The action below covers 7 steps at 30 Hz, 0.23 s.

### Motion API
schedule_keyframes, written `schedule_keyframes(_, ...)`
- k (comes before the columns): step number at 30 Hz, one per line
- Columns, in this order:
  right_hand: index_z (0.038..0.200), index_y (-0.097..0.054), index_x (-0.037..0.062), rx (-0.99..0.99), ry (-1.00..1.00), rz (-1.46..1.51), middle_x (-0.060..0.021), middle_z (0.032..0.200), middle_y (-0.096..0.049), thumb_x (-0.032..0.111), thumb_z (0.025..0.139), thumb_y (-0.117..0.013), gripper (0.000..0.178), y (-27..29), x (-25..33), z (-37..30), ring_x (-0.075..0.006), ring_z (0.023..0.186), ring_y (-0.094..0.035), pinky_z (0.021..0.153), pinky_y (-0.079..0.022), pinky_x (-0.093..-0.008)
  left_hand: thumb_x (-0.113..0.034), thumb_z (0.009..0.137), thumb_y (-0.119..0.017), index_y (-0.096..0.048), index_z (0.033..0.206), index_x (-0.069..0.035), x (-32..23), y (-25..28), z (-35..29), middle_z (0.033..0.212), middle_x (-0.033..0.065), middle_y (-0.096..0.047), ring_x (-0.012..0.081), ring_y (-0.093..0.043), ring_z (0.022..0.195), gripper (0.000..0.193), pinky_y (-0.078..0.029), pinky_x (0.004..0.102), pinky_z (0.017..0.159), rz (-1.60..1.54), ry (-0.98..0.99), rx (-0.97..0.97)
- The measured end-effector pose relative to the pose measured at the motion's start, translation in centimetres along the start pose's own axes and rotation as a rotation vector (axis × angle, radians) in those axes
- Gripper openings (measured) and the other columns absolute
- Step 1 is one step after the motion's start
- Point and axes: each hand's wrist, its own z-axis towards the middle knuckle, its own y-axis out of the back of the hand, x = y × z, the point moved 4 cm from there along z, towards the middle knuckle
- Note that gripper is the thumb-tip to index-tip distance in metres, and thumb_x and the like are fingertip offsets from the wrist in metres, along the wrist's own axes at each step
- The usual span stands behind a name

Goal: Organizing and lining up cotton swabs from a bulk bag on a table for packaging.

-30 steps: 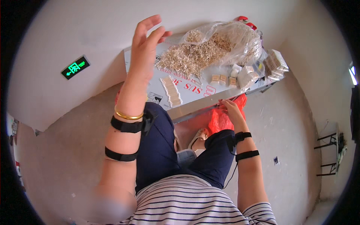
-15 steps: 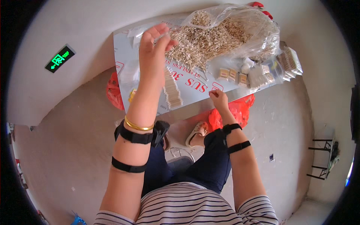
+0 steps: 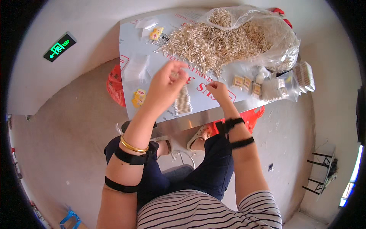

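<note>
A large heap of cotton swabs (image 3: 202, 45) spills out of a clear plastic bag (image 3: 284, 47) across the metal-topped table (image 3: 152, 49). My left hand (image 3: 166, 84) hovers above a neat row of cotton swabs (image 3: 183, 101), partly covering its far end. The fingers of that hand are bent but apart, and I see nothing between them. At the near edge of the heap, my right hand (image 3: 219, 92) has its thumb and fingers pinched together. Whatever lies in that pinch is too small to make out.
Small yellow-labelled packs (image 3: 238, 81) and clear bags of swabs (image 3: 272, 89) lie at the right. Flat clear bags (image 3: 137, 68) and yellow cards (image 3: 138, 97) are on the left. Red plastic bags (image 3: 115, 86) hang beside the table.
My left hand has come back from the heap's left side toward the row of swabs, its fingers curling. My right hand has moved slightly forward and left, still pinched. The view has shifted a little.
</note>
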Motion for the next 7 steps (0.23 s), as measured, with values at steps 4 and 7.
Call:
schedule_keyframes(4,0.104,-0.065,0.0007,0.322,0.162,1.062,0.0008,0.087,-0.059,0.018,0.095,-0.066,0.02,1.3,7.3,-7.4,-0.0085,0.076,-0.052,0.068,-0.04,-0.0229,-0.027,0.097,-0.07,-0.072,0.119,-0.007,1.1,-1.5,-0.9,0.088,0.0024,-0.073,0.0156,-0.064,0.065,0.03,-0.052,0.0312,0.063,0.116,-0.008,0.153)
schedule_keyframes(7,0.107,-0.064,0.0016,0.398,0.19,1.264,-0.0019,0.091,-0.063,0.019,0.094,-0.072,0.023,2.3,10.5,-11.3,-0.0123,0.085,-0.059,0.08,-0.049,-0.0262,-0.029,0.098,-0.07,-0.073,0.122,-0.01,0.5,-3.2,-1.6,0.089,0.0025,-0.073,0.0155,-0.064,0.065,0.03,-0.05,0.0293,0.062,-0.253,0.062,0.312)
